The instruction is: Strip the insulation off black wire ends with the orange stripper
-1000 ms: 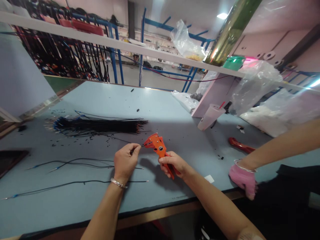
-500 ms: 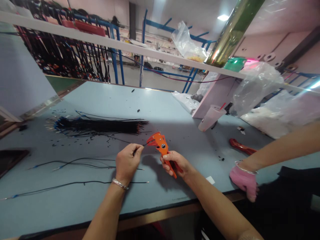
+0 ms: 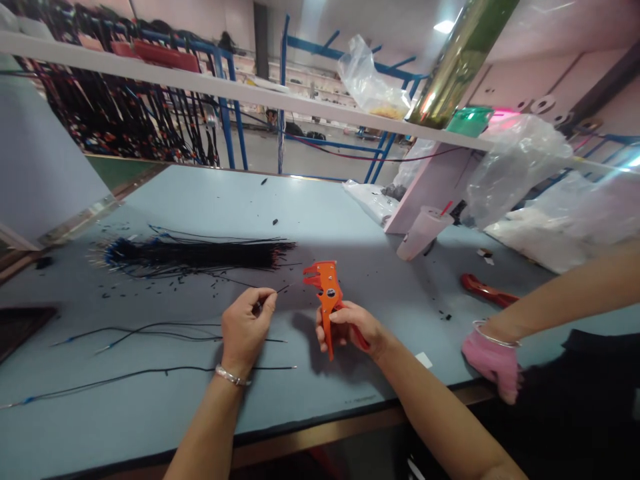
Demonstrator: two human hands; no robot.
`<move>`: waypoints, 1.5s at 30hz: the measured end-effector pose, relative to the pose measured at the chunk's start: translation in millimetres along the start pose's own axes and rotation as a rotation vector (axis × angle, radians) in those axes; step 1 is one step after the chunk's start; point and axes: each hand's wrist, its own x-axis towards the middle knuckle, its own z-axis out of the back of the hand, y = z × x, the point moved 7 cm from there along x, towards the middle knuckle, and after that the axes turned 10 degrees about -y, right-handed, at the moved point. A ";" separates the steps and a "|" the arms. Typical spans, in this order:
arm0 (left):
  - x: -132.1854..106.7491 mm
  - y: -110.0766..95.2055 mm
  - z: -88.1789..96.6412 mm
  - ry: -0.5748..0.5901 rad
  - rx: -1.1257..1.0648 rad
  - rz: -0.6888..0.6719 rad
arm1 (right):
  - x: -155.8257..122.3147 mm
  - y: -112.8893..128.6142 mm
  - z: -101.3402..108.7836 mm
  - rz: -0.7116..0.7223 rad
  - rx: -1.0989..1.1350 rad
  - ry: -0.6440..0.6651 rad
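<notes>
Pinched in my left hand (image 3: pixel 249 327) is a thin black wire (image 3: pixel 284 289), its end sticking out to the right past my fingertips. My right hand (image 3: pixel 350 325) is wrapped round the handles of orange wire strippers (image 3: pixel 327 283). The strippers' jaws stand apart and face left, a short gap from the wire's end. Behind my left hand lies a thick bundle of black wires (image 3: pixel 215 255) with blue-collared terminals at the left end. Several single wires (image 3: pixel 150 370) with blue terminals lie on the table to the left and run past my left wrist.
A co-worker's pink-gloved hand (image 3: pixel 493 360) rests at the table's edge on the right. Near it lies a red-handled tool (image 3: pixel 485 291). A cup with a straw (image 3: pixel 424 233) stands by the shelf support. Small black scraps (image 3: pixel 173 288) are scattered about. A shelf (image 3: pixel 310 107) crosses the back.
The wire's end has come out of the strippers' jaws. My left hand has drawn back leftward with the wire, and the strippers have turned more upright and shifted slightly right.
</notes>
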 end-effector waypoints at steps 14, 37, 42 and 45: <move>-6.2 -19.2 0.9 -0.014 -0.034 -0.116 | -2.8 -1.5 -12.7 0.060 -0.245 -0.141; -19.8 -46.1 1.2 -0.065 0.031 -0.379 | -9.9 11.0 -19.4 0.238 -0.344 -0.213; -22.7 -49.5 -4.0 -0.050 0.040 -0.411 | -10.4 12.0 -24.2 0.231 -0.380 -0.184; -23.8 -51.5 -4.4 -0.048 0.039 -0.427 | -11.3 15.2 -28.9 0.241 -0.419 -0.181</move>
